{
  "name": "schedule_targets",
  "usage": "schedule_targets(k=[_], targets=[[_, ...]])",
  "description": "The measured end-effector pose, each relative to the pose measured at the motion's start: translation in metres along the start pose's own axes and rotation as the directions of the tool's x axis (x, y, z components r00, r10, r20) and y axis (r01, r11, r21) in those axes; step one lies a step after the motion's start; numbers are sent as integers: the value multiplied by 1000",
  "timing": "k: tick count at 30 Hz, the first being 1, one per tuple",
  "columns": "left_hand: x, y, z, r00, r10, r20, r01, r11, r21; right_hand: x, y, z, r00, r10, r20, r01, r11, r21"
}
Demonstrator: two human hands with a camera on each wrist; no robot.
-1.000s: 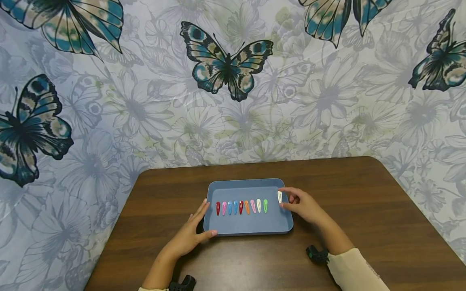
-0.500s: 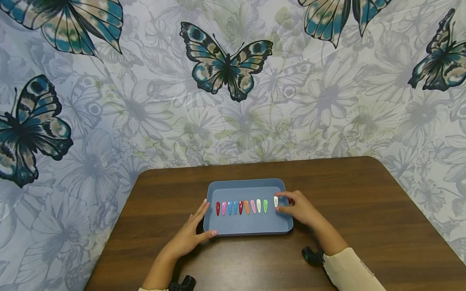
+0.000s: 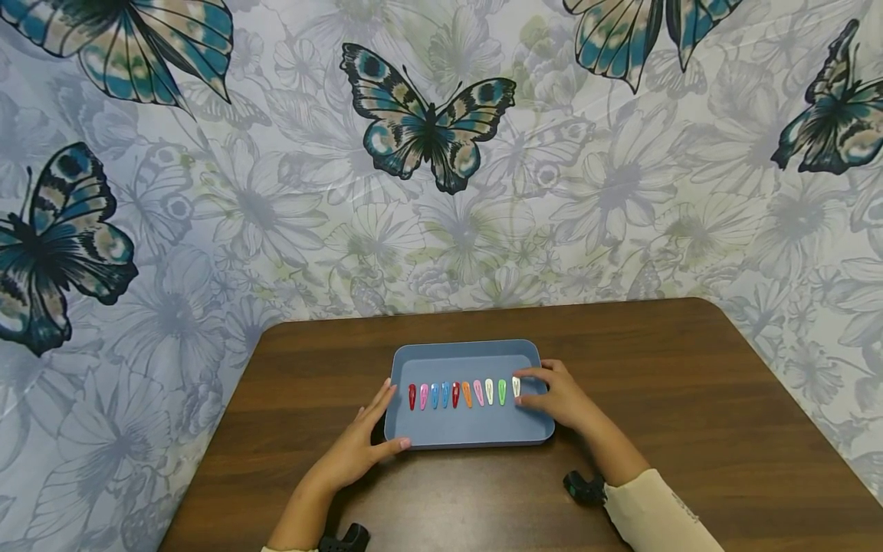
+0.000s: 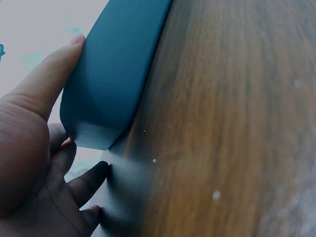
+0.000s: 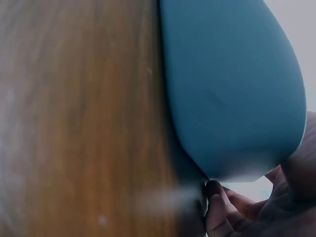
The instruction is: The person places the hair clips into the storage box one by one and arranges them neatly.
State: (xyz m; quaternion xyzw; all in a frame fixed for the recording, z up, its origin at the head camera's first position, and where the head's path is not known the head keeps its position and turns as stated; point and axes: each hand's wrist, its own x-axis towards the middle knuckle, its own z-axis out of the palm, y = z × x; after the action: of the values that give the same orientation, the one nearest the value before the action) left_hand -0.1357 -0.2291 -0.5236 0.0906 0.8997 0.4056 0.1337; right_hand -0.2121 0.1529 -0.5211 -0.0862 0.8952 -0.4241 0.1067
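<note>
A blue-grey tray [image 3: 462, 429] lies on the table with a row of several hair clips, among them a red clip [image 3: 411, 396], an orange clip [image 3: 467, 394] and a green clip [image 3: 502, 392]. At the row's right end, my right hand [image 3: 567, 397] pinches a white hair clip [image 3: 516, 386] lengthwise between index finger and thumb. My left hand [image 3: 352, 454] rests against the tray's left side, fingers stretched out and thumb at the front corner. In the left wrist view the thumb [image 4: 52, 71] touches the tray wall [image 4: 116, 69]. The right wrist view shows the tray's outer wall [image 5: 232, 89] hiding the pinched clip.
The brown wooden table [image 3: 690, 399] extends around the tray on all sides. Behind it hangs a cloth-like backdrop [image 3: 290, 230] printed with flowers and butterflies. A black wrist device [image 3: 585, 488] sits near the right sleeve.
My right hand has moved left across the tray with the white hair clip, from near the right rim to beside the green clip. The left hand has stayed in place.
</note>
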Motion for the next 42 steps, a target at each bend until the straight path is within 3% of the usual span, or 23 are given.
schedule_targets(k=[26,42], targets=[[1,0,0,1000,10,-9,-10,1000,6,2,-3,7,999,2,-41,-7,993,-120],[2,-2,1,1000,10,-13,-10,1000,-3,0,-3,6,1000,7,-23,-10,995,-98]])
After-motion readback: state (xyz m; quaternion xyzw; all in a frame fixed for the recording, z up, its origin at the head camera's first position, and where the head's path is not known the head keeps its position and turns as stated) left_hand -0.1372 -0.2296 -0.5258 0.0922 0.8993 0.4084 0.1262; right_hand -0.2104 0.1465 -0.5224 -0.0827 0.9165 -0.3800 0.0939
